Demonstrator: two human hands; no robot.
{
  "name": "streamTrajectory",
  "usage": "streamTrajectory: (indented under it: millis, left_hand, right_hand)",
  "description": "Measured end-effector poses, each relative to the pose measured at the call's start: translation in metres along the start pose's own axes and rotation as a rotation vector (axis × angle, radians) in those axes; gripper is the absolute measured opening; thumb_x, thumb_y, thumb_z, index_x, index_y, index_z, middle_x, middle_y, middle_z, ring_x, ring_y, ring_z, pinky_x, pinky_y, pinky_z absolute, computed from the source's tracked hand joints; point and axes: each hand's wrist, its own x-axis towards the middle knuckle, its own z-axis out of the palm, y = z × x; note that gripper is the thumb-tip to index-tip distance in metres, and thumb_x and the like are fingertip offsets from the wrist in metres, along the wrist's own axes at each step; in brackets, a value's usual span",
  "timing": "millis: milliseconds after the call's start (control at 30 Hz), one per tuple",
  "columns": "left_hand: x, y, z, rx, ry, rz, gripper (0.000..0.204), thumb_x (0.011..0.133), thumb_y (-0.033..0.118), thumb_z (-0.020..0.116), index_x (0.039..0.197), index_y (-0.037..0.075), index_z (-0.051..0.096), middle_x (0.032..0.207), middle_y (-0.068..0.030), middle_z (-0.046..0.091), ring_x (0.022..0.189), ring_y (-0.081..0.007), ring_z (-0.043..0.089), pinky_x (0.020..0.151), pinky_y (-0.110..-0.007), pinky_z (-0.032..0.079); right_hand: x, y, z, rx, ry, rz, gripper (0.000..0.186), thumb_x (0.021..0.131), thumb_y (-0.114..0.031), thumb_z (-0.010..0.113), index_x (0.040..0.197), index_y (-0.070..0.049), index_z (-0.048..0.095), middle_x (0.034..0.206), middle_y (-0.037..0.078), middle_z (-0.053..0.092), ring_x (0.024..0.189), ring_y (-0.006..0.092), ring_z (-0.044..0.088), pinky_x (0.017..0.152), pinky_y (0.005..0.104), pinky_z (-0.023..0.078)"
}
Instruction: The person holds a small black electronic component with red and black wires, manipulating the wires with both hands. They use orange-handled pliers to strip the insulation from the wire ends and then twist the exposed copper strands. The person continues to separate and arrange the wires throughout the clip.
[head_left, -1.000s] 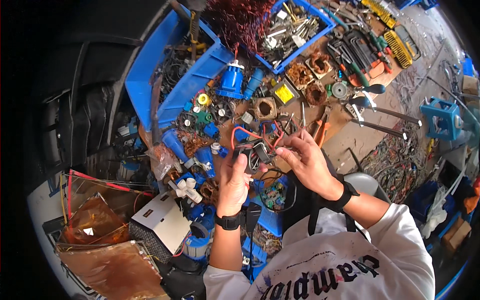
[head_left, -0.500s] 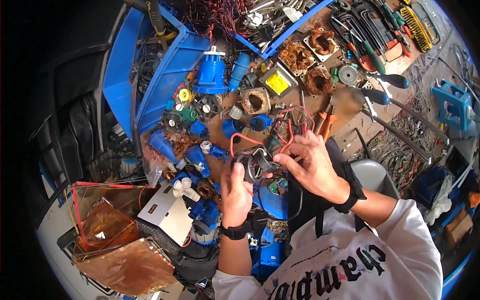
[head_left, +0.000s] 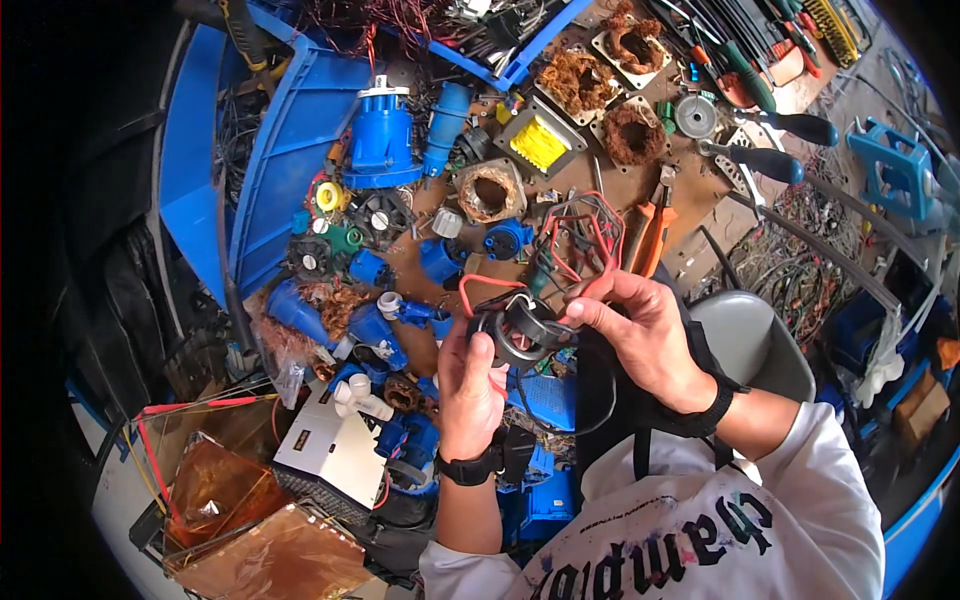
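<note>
My left hand is closed around black ring-shaped parts with a cable running through them. Beside them my right hand is raised, thumb and fingertips pinched together on the red and black cable. A red loop of that cable stands up above the rings, and a black length hangs below them. The rest of the bundle lies tangled on the bench just beyond my hands. Orange-handled pliers rest to the right of the bundle.
Blue plastic housings and rusty square frames crowd the bench. A blue bin stands left. Screwdrivers lie at right. A grey bucket is beside my right forearm, and a white box is lower left.
My right hand has drawn slightly away from the rings, its fingers now pinched on the cable. My left hand still holds the rings. The view has shifted, moving the bench leftward and up.
</note>
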Motion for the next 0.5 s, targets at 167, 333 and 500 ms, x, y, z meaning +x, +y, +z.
streamTrajectory:
  millis: [167,333,500]
  left_hand:
    - [-0.002,0.009,0.006,-0.071,-0.026,-0.153,0.046,0.098,0.038,0.047,0.124,0.0,0.051,0.112,-0.0142,0.063,0.095,-0.0233,0.066,0.076,-0.039,0.057]
    - [-0.007,0.016,0.016,-0.061,0.038,-0.176,0.038,0.1,0.033,0.046,0.116,0.0,0.056,0.105,-0.0133,0.066,0.084,-0.0215,0.067,0.07,-0.037,0.057]
    - [-0.013,0.014,0.012,-0.118,-0.039,-0.249,0.041,0.101,0.035,0.042,0.113,-0.001,0.057,0.092,-0.0124,0.066,0.073,-0.0198,0.065,0.063,-0.033,0.055]
  right_hand:
    - [0.002,0.002,-0.004,0.025,-0.007,-0.046,0.011,0.087,-0.01,0.068,0.08,-0.003,0.062,0.077,-0.001,0.065,0.069,0.0031,0.054,0.06,0.02,0.042]
    - [0.002,0.002,-0.011,0.012,-0.04,0.021,0.009,0.087,-0.009,0.068,0.083,-0.004,0.062,0.078,0.0,0.066,0.071,0.0048,0.057,0.065,0.0208,0.043]
    - [0.003,-0.003,-0.012,0.072,-0.048,0.052,0.008,0.087,-0.009,0.068,0.084,-0.003,0.064,0.079,0.001,0.067,0.071,0.0053,0.058,0.067,0.0212,0.044]
